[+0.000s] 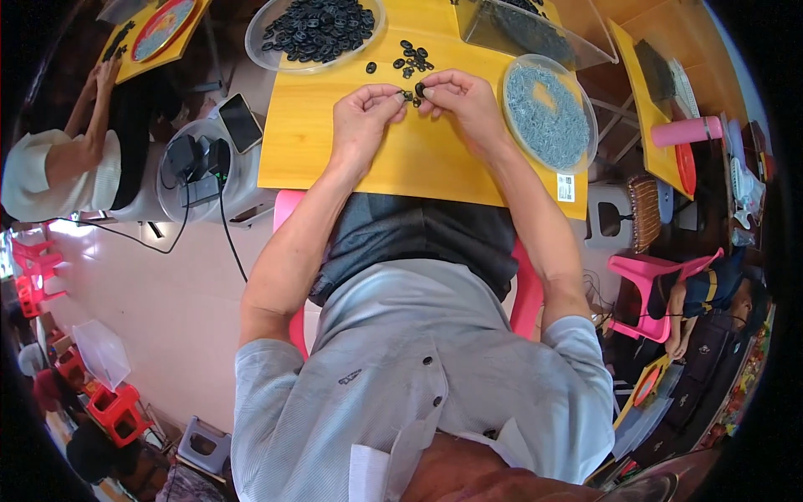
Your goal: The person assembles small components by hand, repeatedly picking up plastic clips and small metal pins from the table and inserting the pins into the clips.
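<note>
Over the yellow tabletop [351, 180], my two hands almost meet at the fingertips. My right hand [468, 105] pinches a small black oval part [420, 89] between thumb and forefinger. Thumb and forefinger of my left hand [361, 125] are closed at a tiny dark piece [407, 95], too small to make out well. Just beyond the fingers lies a loose group of black oval parts [416, 60], with a single one [370, 67] off to the left.
A clear round tub [253, 52] full of black oval parts stands far left. At the right, a round tray [592, 138] holds many small silvery pieces; behind it is a clear box [577, 48]. A stool with a phone [240, 123] and chargers stands left, near a seated person [75, 167].
</note>
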The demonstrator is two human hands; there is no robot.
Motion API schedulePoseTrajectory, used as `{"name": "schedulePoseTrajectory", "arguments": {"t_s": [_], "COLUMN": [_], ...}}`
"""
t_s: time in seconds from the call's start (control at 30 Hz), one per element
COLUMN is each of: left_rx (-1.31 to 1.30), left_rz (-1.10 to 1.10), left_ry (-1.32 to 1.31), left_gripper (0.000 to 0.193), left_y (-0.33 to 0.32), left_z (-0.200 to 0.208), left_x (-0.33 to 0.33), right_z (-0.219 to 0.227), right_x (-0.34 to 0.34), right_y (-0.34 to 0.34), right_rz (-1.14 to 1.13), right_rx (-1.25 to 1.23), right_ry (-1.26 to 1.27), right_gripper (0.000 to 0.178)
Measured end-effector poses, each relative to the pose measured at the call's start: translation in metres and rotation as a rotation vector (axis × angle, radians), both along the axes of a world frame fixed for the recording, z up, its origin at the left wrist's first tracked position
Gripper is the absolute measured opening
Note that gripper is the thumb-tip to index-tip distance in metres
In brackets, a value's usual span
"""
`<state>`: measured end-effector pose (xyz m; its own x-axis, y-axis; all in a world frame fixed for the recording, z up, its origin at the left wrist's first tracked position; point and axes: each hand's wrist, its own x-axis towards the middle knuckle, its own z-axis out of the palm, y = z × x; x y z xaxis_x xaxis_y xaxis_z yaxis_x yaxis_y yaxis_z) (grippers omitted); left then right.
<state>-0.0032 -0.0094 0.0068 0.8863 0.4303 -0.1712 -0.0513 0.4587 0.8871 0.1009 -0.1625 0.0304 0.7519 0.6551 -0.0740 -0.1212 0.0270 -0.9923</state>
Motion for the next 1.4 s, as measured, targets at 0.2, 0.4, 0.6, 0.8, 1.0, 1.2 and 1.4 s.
{"name": "schedulePoseTrajectory", "arguments": {"t_s": [0.2,0.4,0.6,0.8,1.0,1.2,1.4], "left_rx": [0.076,0.118,0.104,0.061,0.071,0.067,0.199], "left_rz": [-0.001,-0.009,0.002,-0.016,-0.018,-0.030,-0.131], "left_ry": [-0.016,-0.008,-0.022,-0.014,-0.008,-0.007,-0.075], "left_gripper": [0.016,0.015,0.016,0.017,0.016,0.016,0.022], "left_y": [-0.003,-0.003,-0.004,-0.004,-0.003,-0.003,-0.005], "left_z": [-0.006,-0.007,-0.007,-0.003,-0.004,-0.003,-0.006], "left_x": [0.002,0.003,0.002,0.000,0.000,-0.001,-0.001], "right_z": [-0.005,-0.005,-0.009,-0.012,-0.012,-0.011,-0.007], "right_x": [0.000,-0.002,-0.005,-0.005,-0.006,-0.007,-0.008], "right_y": [-0.002,-0.004,0.001,0.001,0.002,0.002,-0.001], "right_rz": [0.012,0.020,0.034,0.034,0.040,0.046,0.068], "right_rx": [0.016,0.005,-0.004,0.011,0.007,-0.004,0.003], "right_ry": [-0.005,-0.009,-0.023,-0.020,-0.020,-0.046,-0.034], "right_gripper": [0.018,0.019,0.018,0.018,0.018,0.016,0.015]}}
